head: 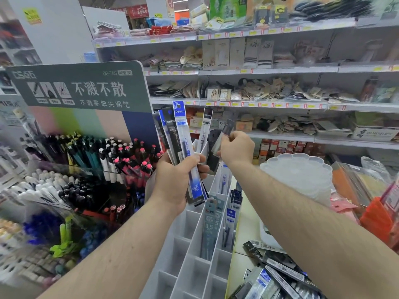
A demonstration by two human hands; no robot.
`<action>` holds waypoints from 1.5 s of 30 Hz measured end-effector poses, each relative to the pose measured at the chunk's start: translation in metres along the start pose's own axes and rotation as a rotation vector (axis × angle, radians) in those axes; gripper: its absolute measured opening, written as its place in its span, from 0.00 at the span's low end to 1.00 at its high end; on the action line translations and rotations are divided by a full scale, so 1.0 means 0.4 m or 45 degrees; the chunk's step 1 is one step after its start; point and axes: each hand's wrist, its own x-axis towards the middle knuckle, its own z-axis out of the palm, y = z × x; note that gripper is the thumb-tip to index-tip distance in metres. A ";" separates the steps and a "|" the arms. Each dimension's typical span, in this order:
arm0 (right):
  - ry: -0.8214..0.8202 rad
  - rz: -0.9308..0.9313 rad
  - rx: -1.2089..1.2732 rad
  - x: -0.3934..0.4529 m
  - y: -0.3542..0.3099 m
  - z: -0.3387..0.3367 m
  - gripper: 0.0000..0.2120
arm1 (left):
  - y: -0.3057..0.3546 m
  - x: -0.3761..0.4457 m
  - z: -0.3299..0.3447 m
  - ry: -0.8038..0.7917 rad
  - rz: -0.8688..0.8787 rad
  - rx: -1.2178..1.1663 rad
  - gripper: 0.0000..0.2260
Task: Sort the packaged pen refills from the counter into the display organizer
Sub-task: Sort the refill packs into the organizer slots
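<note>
Midway: left hand [172,180] clutches refill bunch [180,134], right hand [236,148] pinches one pack [226,131]; organizer [194,251] mostly unfilled, pile [274,275] left on tabletop [248,223] lower right.

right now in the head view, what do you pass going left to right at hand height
pen display → left hand gripping a fan of refill packs → right hand pinching one grey pack → clear plastic trays

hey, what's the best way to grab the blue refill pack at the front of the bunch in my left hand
Pinch the blue pack by its top header from above with your right hand. That end sticks up clear above your left hand, which grips the fanned bunch lower down, so it should slide out upward.
</note>
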 end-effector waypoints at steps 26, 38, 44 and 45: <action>-0.409 -0.128 -0.504 -0.027 0.051 0.023 0.07 | -0.003 -0.006 -0.002 -0.072 0.023 0.036 0.06; -0.058 0.071 0.218 -0.121 -0.023 -0.106 0.07 | -0.005 -0.019 -0.005 -0.381 -0.107 0.114 0.10; -0.374 0.025 0.490 -0.257 -0.073 -0.219 0.07 | -0.011 -0.026 0.001 -0.649 -0.273 0.289 0.19; -0.387 0.013 0.473 -0.263 -0.070 -0.222 0.06 | -0.013 -0.026 0.001 -0.674 -0.295 0.302 0.20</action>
